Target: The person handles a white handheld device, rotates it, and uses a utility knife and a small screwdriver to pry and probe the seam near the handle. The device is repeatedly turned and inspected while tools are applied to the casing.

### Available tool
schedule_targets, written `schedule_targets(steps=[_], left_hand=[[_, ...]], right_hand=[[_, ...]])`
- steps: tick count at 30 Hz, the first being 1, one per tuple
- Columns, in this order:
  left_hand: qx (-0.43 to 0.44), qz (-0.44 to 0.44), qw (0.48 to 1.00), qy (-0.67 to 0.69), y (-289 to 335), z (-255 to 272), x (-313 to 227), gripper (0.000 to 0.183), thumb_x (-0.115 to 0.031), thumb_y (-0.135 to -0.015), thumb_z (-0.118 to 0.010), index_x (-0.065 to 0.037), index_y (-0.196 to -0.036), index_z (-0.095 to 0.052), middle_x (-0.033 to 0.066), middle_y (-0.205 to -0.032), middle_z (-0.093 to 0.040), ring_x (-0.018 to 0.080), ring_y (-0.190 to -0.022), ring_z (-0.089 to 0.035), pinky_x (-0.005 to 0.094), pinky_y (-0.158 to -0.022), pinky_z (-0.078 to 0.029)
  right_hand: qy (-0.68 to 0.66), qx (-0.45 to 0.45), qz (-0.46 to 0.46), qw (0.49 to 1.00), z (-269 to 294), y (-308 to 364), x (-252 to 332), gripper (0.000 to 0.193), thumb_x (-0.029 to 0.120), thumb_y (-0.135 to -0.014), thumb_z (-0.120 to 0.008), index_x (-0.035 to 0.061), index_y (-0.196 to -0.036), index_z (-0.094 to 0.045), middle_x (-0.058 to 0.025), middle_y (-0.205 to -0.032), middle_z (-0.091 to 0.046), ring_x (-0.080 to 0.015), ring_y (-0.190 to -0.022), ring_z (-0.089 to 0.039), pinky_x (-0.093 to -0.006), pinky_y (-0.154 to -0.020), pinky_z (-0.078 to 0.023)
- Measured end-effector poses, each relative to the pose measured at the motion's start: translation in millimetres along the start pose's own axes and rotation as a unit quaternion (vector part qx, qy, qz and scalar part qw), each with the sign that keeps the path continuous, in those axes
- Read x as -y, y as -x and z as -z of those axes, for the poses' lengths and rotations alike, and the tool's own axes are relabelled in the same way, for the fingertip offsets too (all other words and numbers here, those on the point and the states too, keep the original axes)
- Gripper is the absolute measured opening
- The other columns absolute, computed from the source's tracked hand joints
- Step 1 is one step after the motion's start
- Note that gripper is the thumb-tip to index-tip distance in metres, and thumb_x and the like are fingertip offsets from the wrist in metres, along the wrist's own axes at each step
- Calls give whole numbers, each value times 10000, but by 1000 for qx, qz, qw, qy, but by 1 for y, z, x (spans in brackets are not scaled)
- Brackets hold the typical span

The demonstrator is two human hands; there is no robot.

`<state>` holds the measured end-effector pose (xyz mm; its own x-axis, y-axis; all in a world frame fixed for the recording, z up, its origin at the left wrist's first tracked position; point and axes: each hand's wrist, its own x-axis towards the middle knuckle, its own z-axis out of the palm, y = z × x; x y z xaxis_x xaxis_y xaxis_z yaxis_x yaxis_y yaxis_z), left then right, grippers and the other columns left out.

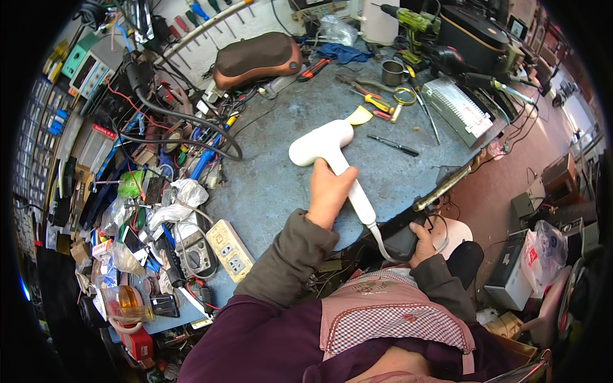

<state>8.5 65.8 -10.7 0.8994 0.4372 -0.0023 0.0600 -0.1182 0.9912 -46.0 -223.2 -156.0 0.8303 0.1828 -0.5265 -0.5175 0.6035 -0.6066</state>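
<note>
My left hand (331, 190) is wrapped round the neck of a white, hammer-shaped handheld massager (322, 142), held over the blue worktop. Its pale cord (382, 246) drops from the handle end and curves past the table edge toward my right hand (423, 245). That hand is closed on a black boxy thing (401, 241) just below the edge; its exact kind is unclear. A yellow scraper-like blade (359, 115) pokes out beside the massager's head. To its right lies a black pen (393, 145).
A brown massage pillow (257, 60) sits at the back. Pliers, screwdrivers, a magnifying glass (404, 96), a metal mug (394, 73) and a metal-cased power supply (458, 110) lie at the right. Leftward are a power strip (230, 250), a multimeter (195, 255) and heaped cables and parts.
</note>
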Motion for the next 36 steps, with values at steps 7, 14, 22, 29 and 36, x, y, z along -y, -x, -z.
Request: schedule_targets(steps=[7, 14, 22, 29, 36], left_hand=[[49, 13, 995, 82, -1, 0, -6, 444, -143, -895, -838, 68, -1193, -586, 128, -1026, -710, 186, -863, -707, 358, -718, -593], [27, 36, 995, 90, 4, 2, -2, 521, -151, -886, -856, 102, -1247, -581, 143, -1068, -706, 193, -886, -706, 360, -735, -598], [2, 23, 991, 131, -4, -9, 5, 478, -175, -849, -819, 82, -1186, -599, 161, -1057, -735, 229, -940, -720, 399, -803, -586], [-24, 79, 989, 126, 5, 0, -19, 451, -167, -832, -781, 82, -1143, -570, 218, -975, -739, 313, -850, -745, 433, -768, -587], [-5, 98, 987, 127, 2, 11, -18, 495, -179, -839, -767, 123, -1175, -563, 270, -999, -740, 385, -887, -747, 468, -826, -582]], right_hand=[[-16, 132, -100, 986, -46, -35, -28, 291, 224, -991, -720, -48, -1093, -713, -111, -1044, -740, -248, -852, -695, -422, -784, -555], [507, 267, 157, 804, -96, 71, 114, 211, 107, -977, -644, -63, -1031, -756, -103, -864, -758, -162, -761, -689, -334, -684, -538], [518, 265, 361, 728, -300, -107, 152, 301, 159, -1009, -698, -38, -1236, -707, -69, -1032, -729, -136, -865, -660, -307, -736, -552], [694, 84, 356, 620, -435, -307, 110, 911, 580, -938, -759, 61, -1637, -493, -283, -1504, -634, -419, -1449, -576, -428, -1199, -446], [832, 13, 330, 445, -472, -319, 96, 970, 729, -834, -777, 167, -1593, -557, -248, -1466, -650, -406, -1351, -642, -489, -1090, -556]])
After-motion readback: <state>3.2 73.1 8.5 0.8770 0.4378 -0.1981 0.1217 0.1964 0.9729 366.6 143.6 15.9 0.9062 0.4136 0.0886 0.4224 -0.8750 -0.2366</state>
